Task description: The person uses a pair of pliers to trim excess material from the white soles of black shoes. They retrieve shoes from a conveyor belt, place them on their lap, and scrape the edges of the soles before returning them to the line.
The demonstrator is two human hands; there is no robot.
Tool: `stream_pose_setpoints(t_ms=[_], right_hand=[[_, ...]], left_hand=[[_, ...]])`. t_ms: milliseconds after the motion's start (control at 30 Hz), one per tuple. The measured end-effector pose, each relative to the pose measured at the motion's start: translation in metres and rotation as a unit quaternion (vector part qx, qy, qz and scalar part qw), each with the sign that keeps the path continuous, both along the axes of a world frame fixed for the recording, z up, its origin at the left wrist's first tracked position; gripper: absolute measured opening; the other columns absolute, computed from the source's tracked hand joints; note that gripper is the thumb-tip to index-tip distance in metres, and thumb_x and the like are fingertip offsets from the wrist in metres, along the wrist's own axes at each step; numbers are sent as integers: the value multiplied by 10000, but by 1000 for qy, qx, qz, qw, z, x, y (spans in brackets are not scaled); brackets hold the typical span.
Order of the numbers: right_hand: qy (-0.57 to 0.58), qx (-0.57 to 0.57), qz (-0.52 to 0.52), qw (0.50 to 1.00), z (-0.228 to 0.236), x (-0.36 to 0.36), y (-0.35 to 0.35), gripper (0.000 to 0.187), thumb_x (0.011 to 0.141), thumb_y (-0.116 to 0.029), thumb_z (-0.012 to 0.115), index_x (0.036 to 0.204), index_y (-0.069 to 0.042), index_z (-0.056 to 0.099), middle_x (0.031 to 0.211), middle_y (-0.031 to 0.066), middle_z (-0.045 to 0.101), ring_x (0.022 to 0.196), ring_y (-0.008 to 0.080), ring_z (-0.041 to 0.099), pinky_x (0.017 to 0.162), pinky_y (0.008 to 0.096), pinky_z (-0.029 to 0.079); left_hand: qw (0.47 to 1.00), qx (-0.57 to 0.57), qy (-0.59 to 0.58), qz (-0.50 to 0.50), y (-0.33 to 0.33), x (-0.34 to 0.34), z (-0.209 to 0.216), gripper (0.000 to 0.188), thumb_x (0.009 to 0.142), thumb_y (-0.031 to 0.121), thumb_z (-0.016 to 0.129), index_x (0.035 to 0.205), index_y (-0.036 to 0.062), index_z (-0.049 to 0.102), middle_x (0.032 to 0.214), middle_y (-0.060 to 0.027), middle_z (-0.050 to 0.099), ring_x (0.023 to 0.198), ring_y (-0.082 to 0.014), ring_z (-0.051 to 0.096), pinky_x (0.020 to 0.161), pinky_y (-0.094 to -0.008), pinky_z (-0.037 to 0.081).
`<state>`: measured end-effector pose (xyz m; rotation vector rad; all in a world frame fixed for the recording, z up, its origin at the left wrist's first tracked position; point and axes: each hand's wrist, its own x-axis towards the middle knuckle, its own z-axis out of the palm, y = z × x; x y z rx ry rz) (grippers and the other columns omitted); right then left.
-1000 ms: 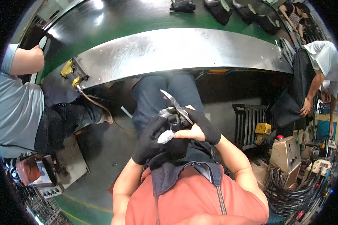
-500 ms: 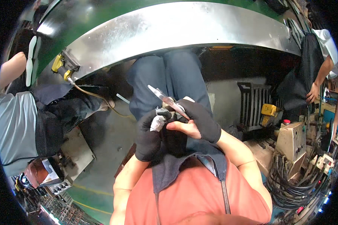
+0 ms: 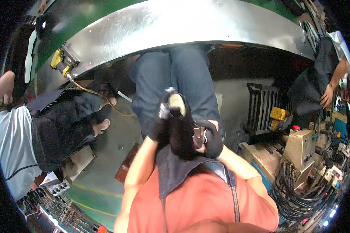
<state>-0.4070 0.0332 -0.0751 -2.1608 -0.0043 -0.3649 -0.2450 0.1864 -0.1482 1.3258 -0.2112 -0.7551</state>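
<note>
My left hand, in a black fingerless glove, is closed around a dark shoe-shaped piece with a cream oval top. Something white and crumpled shows at its fingers. The piece stands over my lap, its near end by my dark apron flap. Close on the right, my gloved right hand is curled around a small tool with a shiny, brownish metal part; blur hides its exact kind.
A curved metal table crosses ahead, bearing a yellow-black air tool with a hose. One person sits left, another stands right. A control box, cables and a yellow pedal lie right.
My right hand has dropped down and right, away from my left; the long pale pen-like tool it held no longer points up. The dark piece has turned its cream top into view.
</note>
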Motion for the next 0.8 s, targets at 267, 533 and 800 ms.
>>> stream_pose_setpoints(t_ms=[267,533,800], right_hand=[[-61,-120,-84,987,88,123,-41,844,586,-397,830,1290,-52,518,1185,163,487,1056,299,487,894,388,402],[246,126,-40,960,11,85,-62,410,971,-378,456,857,4,548,695,102,515,644,202,493,620,348,419],[471,-141,331,805,40,170,-95,419,941,-347,454,858,45,575,671,175,578,616,246,566,626,384,445]], left_hand=[[979,-10,201,-42,-8,58,52,602,991,488,289,1367,28,390,1285,-152,516,1134,-229,552,960,-354,470],[947,235,-217,-3,6,-1,12,544,914,223,517,1371,-28,362,1228,-221,557,1166,-258,540,971,-346,419],[910,274,-249,-187,22,20,40,580,793,158,568,1310,-64,424,1158,-262,587,1084,-280,588,874,-378,453]])
